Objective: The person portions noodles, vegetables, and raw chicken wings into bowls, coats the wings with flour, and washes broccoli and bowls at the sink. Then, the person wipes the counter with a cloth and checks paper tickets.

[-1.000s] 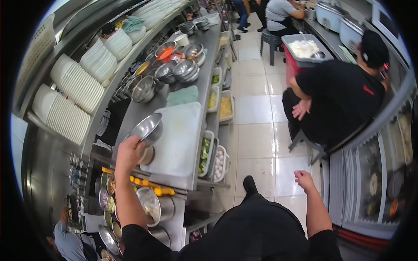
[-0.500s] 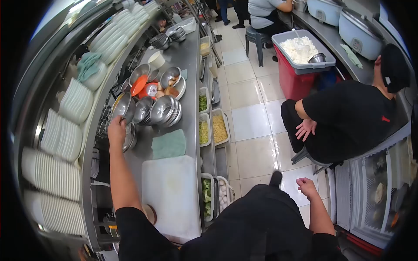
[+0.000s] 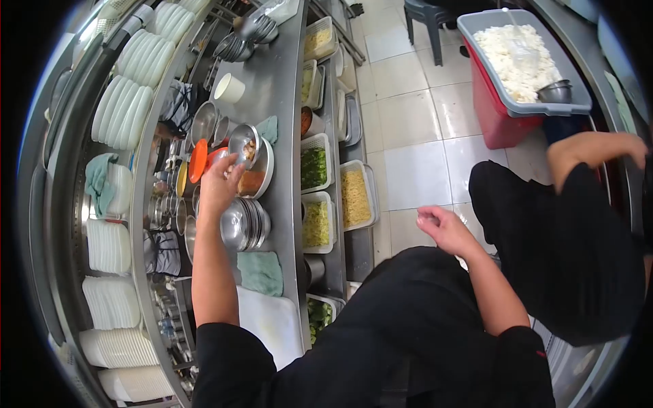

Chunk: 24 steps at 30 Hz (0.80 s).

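Note:
My left hand point(image 3: 219, 182) reaches over the bowls on the steel counter, its fingers apart and nothing visible in them. Its fingertips are close to a small metal bowl point(image 3: 239, 141) with brownish food pieces in it. An orange-red oval plate or lid point(image 3: 198, 161) lies just left of the hand. Right of it, a block of brown food point(image 3: 251, 181) sits in a white bowl point(image 3: 268, 163). Stacked metal bowls point(image 3: 235, 224) stand below the wrist. My right hand point(image 3: 447, 231) hangs over the aisle with fingers curled in; nothing shows in it.
A green cloth point(image 3: 260, 273) and white cutting board point(image 3: 266, 325) lie on the counter. Baskets of greens point(image 3: 313, 168) and noodles point(image 3: 356, 198) line its side. Stacked white plates point(image 3: 122, 112) fill the left shelf. A rice tub point(image 3: 578, 107) stands right, near a seated person point(image 3: 564, 251).
My left hand has let go of the metal bowl at the left and moved forward to the food bowls. My right hand has risen forward. The view has shifted; the person's arm at right moved.

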Available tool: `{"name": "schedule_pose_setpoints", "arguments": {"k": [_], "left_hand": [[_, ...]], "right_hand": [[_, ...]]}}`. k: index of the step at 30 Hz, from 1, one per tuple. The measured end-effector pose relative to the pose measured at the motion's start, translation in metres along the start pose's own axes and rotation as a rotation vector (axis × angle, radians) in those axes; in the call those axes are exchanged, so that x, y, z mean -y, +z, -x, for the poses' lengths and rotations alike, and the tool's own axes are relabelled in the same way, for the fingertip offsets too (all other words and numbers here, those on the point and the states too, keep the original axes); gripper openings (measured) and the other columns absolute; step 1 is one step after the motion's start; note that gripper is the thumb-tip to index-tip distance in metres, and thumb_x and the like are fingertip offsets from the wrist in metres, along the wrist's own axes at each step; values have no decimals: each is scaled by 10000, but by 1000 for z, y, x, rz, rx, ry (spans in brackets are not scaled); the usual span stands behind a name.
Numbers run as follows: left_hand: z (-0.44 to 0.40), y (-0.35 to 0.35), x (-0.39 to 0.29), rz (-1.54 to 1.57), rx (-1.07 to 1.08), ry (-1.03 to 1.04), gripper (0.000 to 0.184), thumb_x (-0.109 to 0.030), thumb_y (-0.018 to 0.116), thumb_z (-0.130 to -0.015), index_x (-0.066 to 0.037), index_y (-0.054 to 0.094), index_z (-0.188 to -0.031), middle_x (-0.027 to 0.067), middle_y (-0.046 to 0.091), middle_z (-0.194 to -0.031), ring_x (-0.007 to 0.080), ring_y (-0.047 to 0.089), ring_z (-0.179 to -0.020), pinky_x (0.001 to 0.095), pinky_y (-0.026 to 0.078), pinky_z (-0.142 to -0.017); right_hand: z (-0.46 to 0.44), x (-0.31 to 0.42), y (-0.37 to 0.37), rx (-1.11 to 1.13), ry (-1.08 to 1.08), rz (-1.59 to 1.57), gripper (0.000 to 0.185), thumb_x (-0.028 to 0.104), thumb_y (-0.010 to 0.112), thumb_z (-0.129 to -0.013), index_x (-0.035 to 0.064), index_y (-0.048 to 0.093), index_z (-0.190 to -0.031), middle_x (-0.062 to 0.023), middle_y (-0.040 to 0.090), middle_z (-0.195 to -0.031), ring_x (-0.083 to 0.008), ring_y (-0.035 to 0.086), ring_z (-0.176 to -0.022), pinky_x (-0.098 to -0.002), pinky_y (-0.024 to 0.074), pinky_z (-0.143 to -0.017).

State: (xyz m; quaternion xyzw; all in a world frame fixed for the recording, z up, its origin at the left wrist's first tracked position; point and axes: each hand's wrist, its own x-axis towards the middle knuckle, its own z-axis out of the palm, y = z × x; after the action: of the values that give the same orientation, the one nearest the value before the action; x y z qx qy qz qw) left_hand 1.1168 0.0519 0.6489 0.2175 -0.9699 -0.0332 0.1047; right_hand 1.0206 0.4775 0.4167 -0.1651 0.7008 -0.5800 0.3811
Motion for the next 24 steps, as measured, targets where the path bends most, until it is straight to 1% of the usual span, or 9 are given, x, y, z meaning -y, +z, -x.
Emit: {"name": "schedule_pose_setpoints", "arguments": {"k": [2,4,6,9,11,12,14,19,24], "left_hand": [[2,5,1,89,70,-129,358,-281,673,-884,-26,661,-1135,177,698,-1032,302,683,-959,358,517,-838],[13,4,-19,98,123,-80,319,-245,663,-904,-28,664,-1138,152,713,-957,208,689,-896,324,517,-811],[30,21,-19,348,335,-338,315,-253,668,-912,-30,669,-1135,96,711,-940,164,659,-858,294,508,-809],[58,50,-37,376,645,-255,352,-269,636,-936,-28,636,-1193,97,695,-1027,168,646,-955,308,502,-864],[57,67,-61,389,842,-324,382,-281,629,-938,-30,619,-1226,122,682,-1123,197,640,-1037,323,489,-913],[64,89,-52,404,855,-295,372,-280,636,-939,-54,622,-1235,57,693,-1065,146,625,-1012,304,483,-911],[66,127,-46,466,951,-391,411,-260,643,-935,-52,582,-1284,75,698,-1070,158,641,-996,311,495,-887],[22,164,-60,190,1030,-67,467,-378,607,-927,-94,568,-1296,198,655,-1147,349,647,-1019,399,504,-879],[-29,160,-67,205,939,38,458,-357,616,-920,-80,574,-1283,193,659,-1129,344,651,-1000,406,509,-865]], "right_hand": [[-31,20,-14,24,-28,-40,432,282,627,-940,-7,573,-1256,-133,665,-1117,-204,629,-1036,-327,487,-914],[-54,32,-28,24,-44,-108,426,291,625,-943,-3,583,-1249,-134,661,-1118,-201,627,-1021,-327,478,-925],[-74,33,-38,8,-50,-125,427,293,625,-943,-1,585,-1251,-134,661,-1117,-197,625,-1013,-326,476,-925],[-95,29,-48,-37,34,-144,416,289,627,-939,-4,595,-1233,-123,664,-1087,-179,619,-990,-320,475,-903],[-112,12,-54,-80,36,-136,412,287,629,-934,-16,600,-1213,-88,659,-1019,-156,612,-930,-303,473,-843],[-116,8,-58,-97,72,-156,420,299,631,-930,-13,605,-1208,-113,664,-1044,-175,619,-950,-311,475,-857],[-122,3,-65,-128,153,-198,435,325,635,-921,-8,614,-1200,-164,676,-1093,-214,633,-989,-327,480,-887],[-136,-12,-86,-300,205,-190,399,308,635,-921,-12,630,-1159,-111,678,-973,-181,633,-876,-312,489,-803],[-140,-50,-90,-383,290,-319,381,307,643,-920,-5,635,-1139,-76,668,-954,-146,627,-820,-300,480,-723]]}}
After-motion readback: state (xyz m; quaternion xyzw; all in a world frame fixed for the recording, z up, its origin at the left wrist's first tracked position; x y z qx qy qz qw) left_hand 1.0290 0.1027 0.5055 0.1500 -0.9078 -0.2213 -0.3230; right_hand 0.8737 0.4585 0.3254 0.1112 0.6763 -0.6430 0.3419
